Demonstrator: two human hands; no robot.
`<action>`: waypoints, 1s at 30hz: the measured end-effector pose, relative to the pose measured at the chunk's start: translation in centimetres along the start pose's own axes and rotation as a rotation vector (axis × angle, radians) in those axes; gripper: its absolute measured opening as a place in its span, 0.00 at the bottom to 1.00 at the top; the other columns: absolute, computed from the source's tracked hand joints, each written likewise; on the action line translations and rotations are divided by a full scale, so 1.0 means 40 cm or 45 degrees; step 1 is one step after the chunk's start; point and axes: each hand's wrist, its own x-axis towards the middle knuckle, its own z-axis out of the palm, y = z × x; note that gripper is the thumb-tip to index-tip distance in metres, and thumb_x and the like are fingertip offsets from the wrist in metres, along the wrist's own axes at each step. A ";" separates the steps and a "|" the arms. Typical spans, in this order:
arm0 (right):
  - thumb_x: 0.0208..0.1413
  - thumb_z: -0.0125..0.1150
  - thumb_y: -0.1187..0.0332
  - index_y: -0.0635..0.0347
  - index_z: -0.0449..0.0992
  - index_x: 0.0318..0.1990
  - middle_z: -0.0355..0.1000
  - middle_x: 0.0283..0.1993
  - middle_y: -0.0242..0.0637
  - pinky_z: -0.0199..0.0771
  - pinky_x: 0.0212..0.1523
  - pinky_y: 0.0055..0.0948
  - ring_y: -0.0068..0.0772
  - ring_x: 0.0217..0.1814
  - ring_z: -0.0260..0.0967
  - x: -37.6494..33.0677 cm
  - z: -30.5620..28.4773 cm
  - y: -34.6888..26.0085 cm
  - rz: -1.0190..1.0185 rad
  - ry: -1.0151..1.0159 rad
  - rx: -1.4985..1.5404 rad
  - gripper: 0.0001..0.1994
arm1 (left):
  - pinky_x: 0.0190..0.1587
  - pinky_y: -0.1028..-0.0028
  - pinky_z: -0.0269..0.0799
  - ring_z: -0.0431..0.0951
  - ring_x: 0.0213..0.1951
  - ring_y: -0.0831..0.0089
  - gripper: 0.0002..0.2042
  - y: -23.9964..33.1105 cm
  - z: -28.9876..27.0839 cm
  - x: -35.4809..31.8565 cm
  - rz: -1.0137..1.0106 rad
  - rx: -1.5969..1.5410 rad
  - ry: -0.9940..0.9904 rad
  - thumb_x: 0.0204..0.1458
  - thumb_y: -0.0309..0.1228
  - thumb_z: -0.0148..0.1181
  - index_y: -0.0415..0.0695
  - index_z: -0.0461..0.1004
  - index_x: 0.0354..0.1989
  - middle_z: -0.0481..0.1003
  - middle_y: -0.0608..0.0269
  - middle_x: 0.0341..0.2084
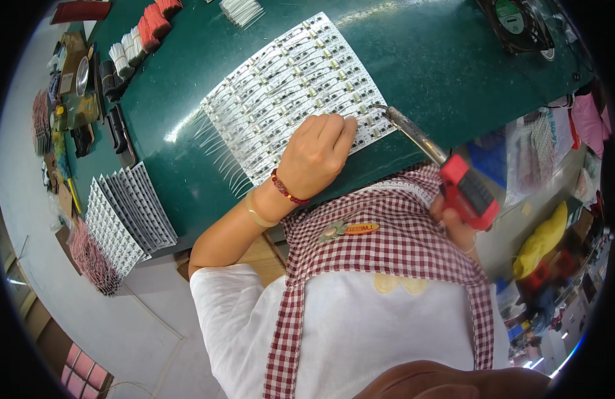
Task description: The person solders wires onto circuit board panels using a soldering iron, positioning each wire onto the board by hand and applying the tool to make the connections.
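Observation:
A white panel of small circuit boards (301, 70) lies on the green table, with many thin white wires (221, 149) trailing off its left side. My left hand (320, 149) rests over the panel's near right part, its fingers pinched together; whatever is between the fingertips is hidden. In my right hand (457, 229) is a soldering iron (470, 189) with a red handle and dark grip panel. Its metal shaft points up and left, and the tip is at the panel's right edge, near my left fingertips; contact cannot be made out.
A stack of similar panels (124, 213) stands at the table's left edge, beside a bundle of reddish wires (91, 259). Red and white wire bundles (144, 36) lie at the far left, another white bundle (242, 10) at the back. A black fan (516, 23) sits far right.

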 end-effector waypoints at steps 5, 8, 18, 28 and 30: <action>0.56 0.61 0.63 0.64 0.75 0.39 0.71 0.33 0.29 0.67 0.40 0.23 0.21 0.36 0.67 -0.009 0.006 0.006 -0.022 0.085 -0.059 0.12 | 0.29 0.70 0.68 0.71 0.26 0.66 0.14 -0.001 -0.001 -0.002 0.000 -0.023 -0.005 0.38 0.19 0.57 0.35 0.76 0.37 0.68 0.59 0.24; 0.56 0.61 0.66 0.64 0.75 0.39 0.71 0.32 0.30 0.67 0.39 0.22 0.21 0.35 0.68 -0.018 0.005 0.015 -0.054 0.086 -0.161 0.10 | 0.29 0.70 0.68 0.71 0.27 0.66 0.14 0.001 -0.001 -0.004 0.019 -0.027 0.002 0.38 0.19 0.57 0.35 0.76 0.38 0.69 0.60 0.24; 0.50 0.64 0.70 0.63 0.76 0.34 0.72 0.30 0.33 0.68 0.31 0.23 0.25 0.30 0.70 -0.008 0.015 0.045 -0.184 0.180 -0.272 0.07 | 0.28 0.70 0.67 0.71 0.26 0.66 0.15 -0.006 0.006 -0.010 0.006 -0.098 0.033 0.36 0.17 0.57 0.37 0.76 0.37 0.69 0.60 0.23; 0.48 0.64 0.70 0.65 0.76 0.32 0.72 0.30 0.36 0.70 0.30 0.24 0.28 0.29 0.71 0.003 0.020 0.040 -0.225 0.146 -0.356 0.07 | 0.27 0.70 0.67 0.70 0.24 0.66 0.14 0.000 0.005 -0.008 0.015 -0.066 0.009 0.36 0.17 0.57 0.37 0.76 0.36 0.67 0.60 0.22; 0.48 0.64 0.71 0.64 0.77 0.33 0.73 0.31 0.36 0.70 0.30 0.24 0.29 0.30 0.72 -0.001 0.024 0.053 -0.217 0.222 -0.317 0.07 | 0.27 0.70 0.67 0.70 0.24 0.66 0.14 0.001 0.006 -0.007 0.018 -0.064 0.014 0.36 0.18 0.57 0.37 0.76 0.36 0.67 0.60 0.22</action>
